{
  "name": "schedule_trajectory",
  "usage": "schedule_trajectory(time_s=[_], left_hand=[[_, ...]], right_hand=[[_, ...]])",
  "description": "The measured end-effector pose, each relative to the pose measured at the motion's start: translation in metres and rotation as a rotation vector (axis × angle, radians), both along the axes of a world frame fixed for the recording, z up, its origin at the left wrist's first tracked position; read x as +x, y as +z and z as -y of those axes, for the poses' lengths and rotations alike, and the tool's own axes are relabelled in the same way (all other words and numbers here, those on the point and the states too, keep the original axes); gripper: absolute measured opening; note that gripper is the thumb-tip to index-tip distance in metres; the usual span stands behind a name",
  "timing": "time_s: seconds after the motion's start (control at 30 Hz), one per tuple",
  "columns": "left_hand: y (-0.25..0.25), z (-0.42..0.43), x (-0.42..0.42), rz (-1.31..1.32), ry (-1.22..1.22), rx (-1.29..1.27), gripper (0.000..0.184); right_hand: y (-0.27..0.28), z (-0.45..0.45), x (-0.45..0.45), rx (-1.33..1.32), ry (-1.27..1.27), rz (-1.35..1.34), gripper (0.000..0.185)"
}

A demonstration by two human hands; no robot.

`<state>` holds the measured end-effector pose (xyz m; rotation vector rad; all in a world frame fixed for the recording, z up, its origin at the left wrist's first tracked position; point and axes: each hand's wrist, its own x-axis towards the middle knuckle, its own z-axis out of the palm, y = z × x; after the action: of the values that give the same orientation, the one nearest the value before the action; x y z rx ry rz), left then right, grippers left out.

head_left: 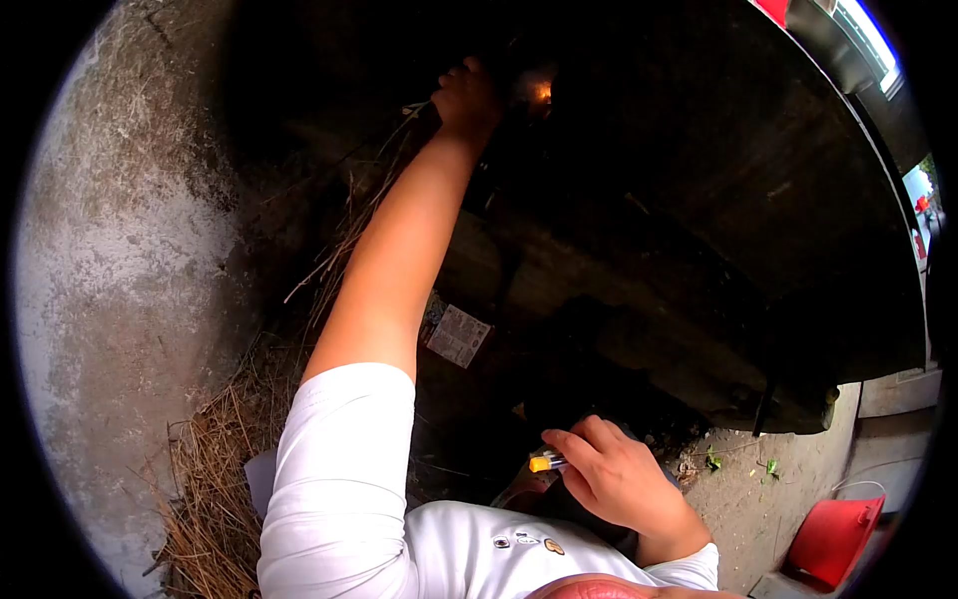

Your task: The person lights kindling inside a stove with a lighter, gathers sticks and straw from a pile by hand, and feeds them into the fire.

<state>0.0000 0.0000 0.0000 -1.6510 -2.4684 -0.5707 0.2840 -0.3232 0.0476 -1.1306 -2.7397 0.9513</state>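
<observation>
My left hand (467, 98) reaches far into the dark space at the top, its fingers curled. Thin dry twigs (349, 225) run down beside that hand and forearm; shadow hides what the fingers hold. Just right of the hand, a small orange flame (542, 93) glows. Lower down, near my body, my right hand (619, 477) is closed round a small object with a yellow end (542, 463), which looks like a lighter. A printed paper piece (459, 335) lies in the dark area between my arms.
A stained wall (130, 260) rises at the left, with a heap of dry straw and twigs (225, 479) at its foot. A large dark curved structure (689, 200) fills the upper right. A red bucket (836, 539) stands at the lower right.
</observation>
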Motion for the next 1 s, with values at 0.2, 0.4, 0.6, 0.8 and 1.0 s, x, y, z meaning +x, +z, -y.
schedule_trajectory(time_s=[0.2,0.4,0.6,0.8,1.0], left_hand=[[0.014,0.013,0.004,-0.039,-0.033,-0.027,0.067],[0.013,0.023,0.005,-0.044,-0.026,-0.017,0.067],[0.021,0.046,0.007,-0.179,-0.019,-0.012,0.073],[0.033,0.151,0.049,-0.119,-0.432,0.081,0.065],[0.024,0.322,0.070,-0.106,-0.925,-0.193,0.048]], right_hand=[[0.002,0.001,-0.003,0.040,-0.022,0.005,0.040],[0.003,0.007,-0.001,0.061,-0.037,0.015,0.038],[-0.005,0.009,0.001,0.137,-0.053,-0.004,0.033],[-0.007,0.015,-0.001,0.200,-0.045,0.013,0.029],[-0.006,0.028,0.003,0.203,-0.032,0.068,0.026]])
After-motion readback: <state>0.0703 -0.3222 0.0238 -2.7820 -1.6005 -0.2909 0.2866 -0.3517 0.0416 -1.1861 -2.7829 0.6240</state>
